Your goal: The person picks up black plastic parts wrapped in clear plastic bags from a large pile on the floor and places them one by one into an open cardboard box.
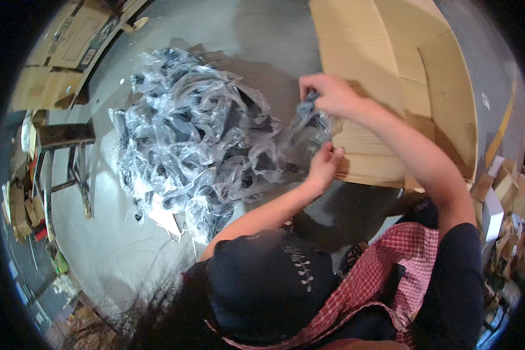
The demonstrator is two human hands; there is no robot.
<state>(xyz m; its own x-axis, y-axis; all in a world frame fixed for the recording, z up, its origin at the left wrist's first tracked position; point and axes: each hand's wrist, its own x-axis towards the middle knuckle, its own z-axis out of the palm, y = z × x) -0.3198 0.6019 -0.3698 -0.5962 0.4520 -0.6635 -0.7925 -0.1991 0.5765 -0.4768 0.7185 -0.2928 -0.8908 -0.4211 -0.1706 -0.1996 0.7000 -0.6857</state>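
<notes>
A dark cap fills the foreground. Beyond it, the left hand and right hand both pinch a clear bag at centre. Bag pile at nine o'clock; carton at one; stool far left.

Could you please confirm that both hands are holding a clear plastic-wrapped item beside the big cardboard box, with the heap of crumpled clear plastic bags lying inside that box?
Not quite: the heap of crumpled clear plastic bags lies on the grey floor, left of the big open cardboard box, not inside it. The head view shows this. The rest holds: the left hand and right hand both hold the clear plastic-wrapped item beside the box.
</notes>
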